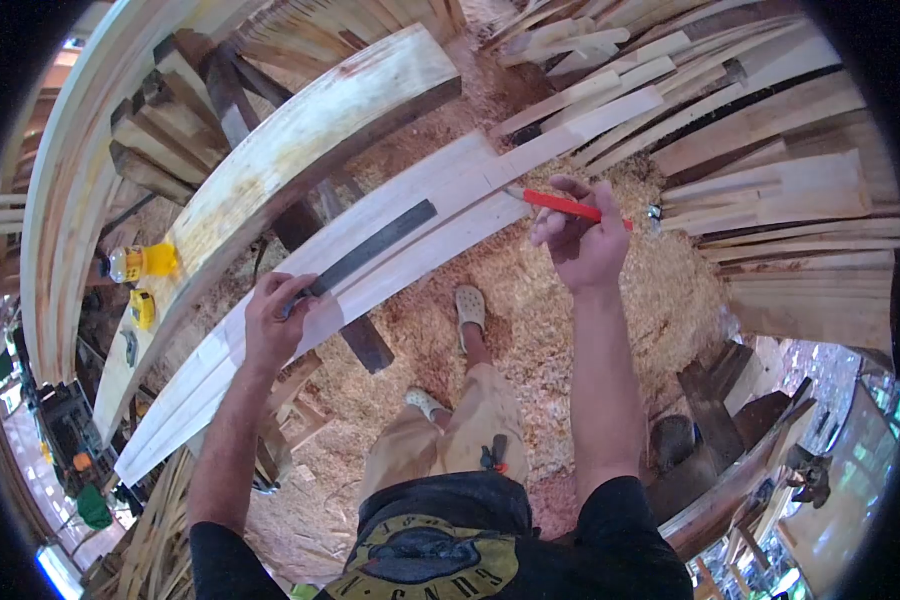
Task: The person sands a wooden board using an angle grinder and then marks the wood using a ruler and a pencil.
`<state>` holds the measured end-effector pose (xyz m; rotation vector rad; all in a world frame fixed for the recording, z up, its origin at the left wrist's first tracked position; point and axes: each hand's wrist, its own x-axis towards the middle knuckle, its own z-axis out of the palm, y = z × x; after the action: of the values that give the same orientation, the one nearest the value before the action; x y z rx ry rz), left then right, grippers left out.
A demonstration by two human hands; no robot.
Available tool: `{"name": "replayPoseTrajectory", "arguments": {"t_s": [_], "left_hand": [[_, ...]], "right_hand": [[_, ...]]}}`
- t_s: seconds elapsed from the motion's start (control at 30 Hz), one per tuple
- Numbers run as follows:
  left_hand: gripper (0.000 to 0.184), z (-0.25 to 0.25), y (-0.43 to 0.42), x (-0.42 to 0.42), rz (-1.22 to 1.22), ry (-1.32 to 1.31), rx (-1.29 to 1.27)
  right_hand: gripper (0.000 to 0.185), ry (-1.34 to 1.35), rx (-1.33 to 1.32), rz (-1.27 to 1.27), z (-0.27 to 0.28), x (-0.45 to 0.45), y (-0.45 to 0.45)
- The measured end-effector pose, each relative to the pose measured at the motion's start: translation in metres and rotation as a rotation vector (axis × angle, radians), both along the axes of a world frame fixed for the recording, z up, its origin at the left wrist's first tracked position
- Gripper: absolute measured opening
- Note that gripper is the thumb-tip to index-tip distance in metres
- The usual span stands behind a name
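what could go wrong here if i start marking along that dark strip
The left hand is at one end of the dark strip, so its far end might swing if the red pencil presses against it. The yellow bottle on the thick curved timber could fall if bumped.

Pencil (562, 205) red along the barrel; strip (375, 244) uniform dark grey; board (410, 185) pale whitish with a faint pink cast, marked by thin darker lines; beam (340, 90) cream to yellow on top, blotched brown, its side face darker brown. Bottle (150, 262) noted with bright yellow-orange contents, tape measure (143, 309) yellow with dark markings, and shavings (530, 330) mottled tan, pinkish in places. Shirt (620, 540) black, bearing a yellowish-tan emblem (430, 556) with dark lettering and dark centre; shorts (485, 420) plain tan; shoes (470, 305) off-white.
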<state>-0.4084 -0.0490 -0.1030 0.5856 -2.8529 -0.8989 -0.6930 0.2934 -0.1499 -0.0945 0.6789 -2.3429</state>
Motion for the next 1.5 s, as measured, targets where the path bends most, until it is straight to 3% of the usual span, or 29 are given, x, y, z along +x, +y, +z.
{"name": "replayPoseTrajectory", "arguments": {"t_s": [0.17,0.33,0.77,0.97,1.5], "left_hand": [[0.038,0.003,0.001,-0.001,-0.018,-0.011,-0.003],[0.039,-0.001,-0.002,0.000,-0.025,-0.008,0.026],[0.047,0.009,-0.003,-0.006,-0.091,-0.069,-0.007],[0.049,0.009,-0.005,-0.008,-0.112,-0.100,0.015],[0.049,0.007,-0.003,-0.010,-0.020,-0.168,0.117]], "right_hand": [[0.038,0.075,0.256,-0.138,0.020,0.020,-0.011],[0.025,0.189,0.332,-0.104,-0.003,0.026,-0.009],[0.020,0.258,0.322,-0.096,0.001,0.035,-0.044],[0.015,0.625,0.630,-0.060,0.008,0.038,-0.061],[0.014,1.119,0.749,-0.172,0.004,0.047,-0.093]]}}
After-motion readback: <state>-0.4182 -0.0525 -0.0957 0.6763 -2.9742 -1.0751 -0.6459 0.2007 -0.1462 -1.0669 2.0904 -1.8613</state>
